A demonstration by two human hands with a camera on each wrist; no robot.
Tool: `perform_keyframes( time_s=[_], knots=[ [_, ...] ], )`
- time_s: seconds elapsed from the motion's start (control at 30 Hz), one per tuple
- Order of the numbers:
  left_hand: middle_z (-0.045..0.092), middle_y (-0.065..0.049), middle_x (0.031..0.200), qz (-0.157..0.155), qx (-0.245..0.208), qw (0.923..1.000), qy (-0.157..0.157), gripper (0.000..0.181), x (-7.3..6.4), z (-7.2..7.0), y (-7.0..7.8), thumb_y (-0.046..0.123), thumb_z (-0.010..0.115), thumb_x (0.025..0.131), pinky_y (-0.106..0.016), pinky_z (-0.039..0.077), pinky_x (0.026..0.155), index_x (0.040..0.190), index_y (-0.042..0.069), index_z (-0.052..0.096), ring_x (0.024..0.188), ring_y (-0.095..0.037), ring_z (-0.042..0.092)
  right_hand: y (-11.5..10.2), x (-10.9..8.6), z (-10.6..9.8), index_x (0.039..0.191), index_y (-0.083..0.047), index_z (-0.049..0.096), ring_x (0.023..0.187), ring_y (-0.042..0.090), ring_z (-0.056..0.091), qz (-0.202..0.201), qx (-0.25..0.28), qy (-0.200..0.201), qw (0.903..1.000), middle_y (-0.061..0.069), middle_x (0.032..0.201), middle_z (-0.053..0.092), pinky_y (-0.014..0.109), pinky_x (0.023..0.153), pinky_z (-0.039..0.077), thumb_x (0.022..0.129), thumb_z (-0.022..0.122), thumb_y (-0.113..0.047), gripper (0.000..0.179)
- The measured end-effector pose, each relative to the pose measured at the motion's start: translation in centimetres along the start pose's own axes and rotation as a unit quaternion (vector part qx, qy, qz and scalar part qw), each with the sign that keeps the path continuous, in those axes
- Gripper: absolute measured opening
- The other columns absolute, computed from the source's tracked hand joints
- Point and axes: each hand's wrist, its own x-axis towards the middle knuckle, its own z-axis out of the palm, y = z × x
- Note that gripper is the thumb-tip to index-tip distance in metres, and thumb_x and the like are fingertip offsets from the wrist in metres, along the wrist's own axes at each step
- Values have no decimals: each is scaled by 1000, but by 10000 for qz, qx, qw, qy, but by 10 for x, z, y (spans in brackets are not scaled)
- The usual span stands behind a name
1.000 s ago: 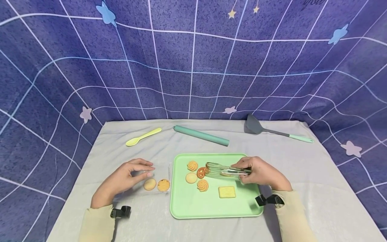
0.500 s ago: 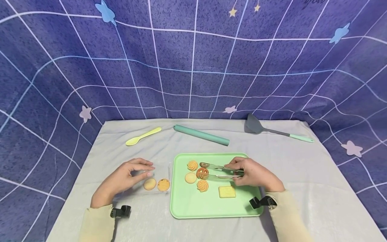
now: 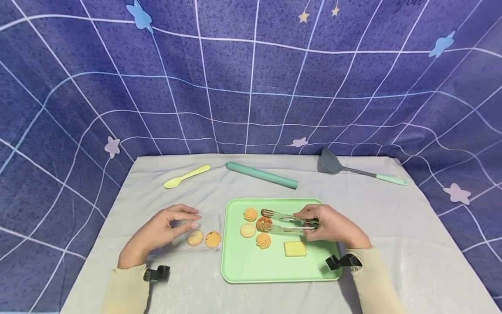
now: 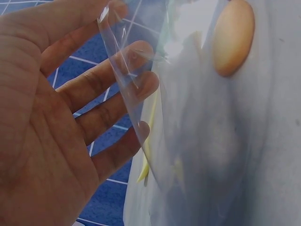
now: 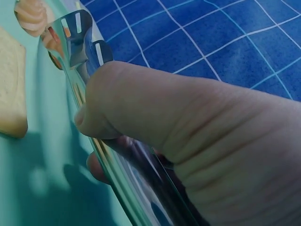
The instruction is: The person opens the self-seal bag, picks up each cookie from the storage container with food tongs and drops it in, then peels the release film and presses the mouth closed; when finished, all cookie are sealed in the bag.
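My right hand [image 3: 333, 224] grips metal tongs [image 3: 289, 229] over the light green tray [image 3: 255, 267]. The tongs' slotted tips are spread, one behind and one in front of a pretzel-shaped cookie [image 3: 264, 220], partly covering it. Around it lie two swirl cookies [image 3: 250, 214] and a round cookie [image 3: 248, 230]. A rectangular biscuit [image 3: 295, 249] lies nearer the front. At the left, my left hand [image 3: 157, 229] pinches the edge of a clear plastic bag [image 4: 188, 155] between thumb and forefinger, other fingers extended behind the plastic. Beside it are a plain round cookie [image 3: 195, 238] and a speckled cookie [image 3: 213, 239].
Along the back of the cloth-covered table [image 3: 188, 288] lie a yellow spoon [image 3: 187, 176], a green rolling pin [image 3: 261, 175] and a grey spatula [image 3: 354, 171] with a mint handle. A blue patterned curtain [image 3: 219, 109] rises behind the table.
My right hand has moved left with the tongs, and their arms have spread apart around the pretzel-shaped cookie. The left hand has stayed in place.
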Motion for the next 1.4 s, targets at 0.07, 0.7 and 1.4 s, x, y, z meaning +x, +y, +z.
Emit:
perform_keyframes(
  time_s=[0.07, 0.7, 1.4],
  knots=[
    [69, -4, 121, 9, -5, 10000, 1, 20, 0, 0, 0, 18, 77, 93, -16, 38, 100, 112, 11, 79, 116, -23, 60, 0, 0, -1, 124, -9, 74, 90, 18, 64, -1, -26, 52, 10000, 1, 110, 70, 31, 74, 54, 75, 73, -1, 50],
    [69, -3, 119, 129, 38, 9999, 27, 21, 1, 0, -1, 16, 79, 91, -17, 39, 100, 112, 15, 80, 115, -23, 61, -16, 21, 19, 126, -6, 71, 80, 20, 63, -567, 353, 126, 9977, 3, 104, 70, 31, 68, 55, 76, 74, 1, 51],
    [68, -2, 121, 158, 72, 9998, -21, 22, 0, -2, 0, 19, 79, 92, -21, 41, 100, 113, 15, 79, 116, -23, 61, -60, 102, 49, 128, -8, 71, 84, 17, 64, -804, 515, -873, 9916, 5, 117, 70, 24, 73, 54, 79, 73, -3, 50]
  ],
)
